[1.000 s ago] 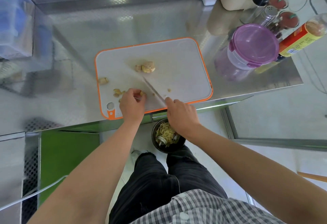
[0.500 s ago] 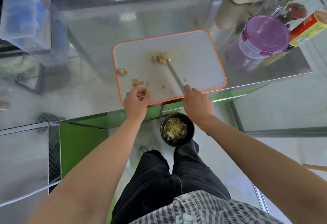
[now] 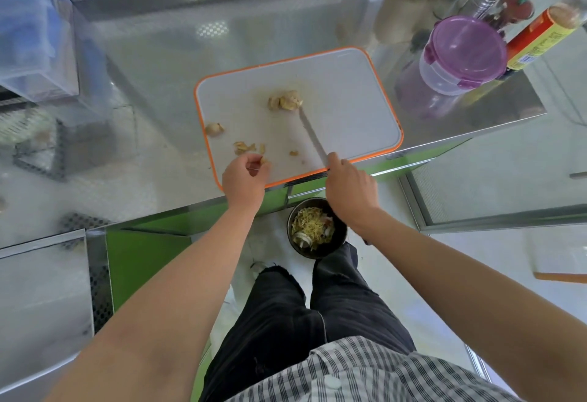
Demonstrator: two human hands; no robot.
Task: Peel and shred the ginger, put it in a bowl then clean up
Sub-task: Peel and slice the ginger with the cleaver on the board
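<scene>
knife (image 3: 313, 137) swung, tip at knobbly ginger (image 3: 286, 101) | L hand (image 3: 244, 179) pinches peel scrap (image 3: 262, 160)

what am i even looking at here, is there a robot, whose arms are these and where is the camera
No robot here: a person works with bare hands, and a camera worn on their head looks down, so both arms reach in from below. The right hand has its grip on a knife, blade tip near the ginger chunks on an orange-edged cutting board. The left hand seems to pinch a ginger scrap beside more peelings. The board lies on a steel counter. Below its edge, a dark bowl holds shredded ginger.
</scene>
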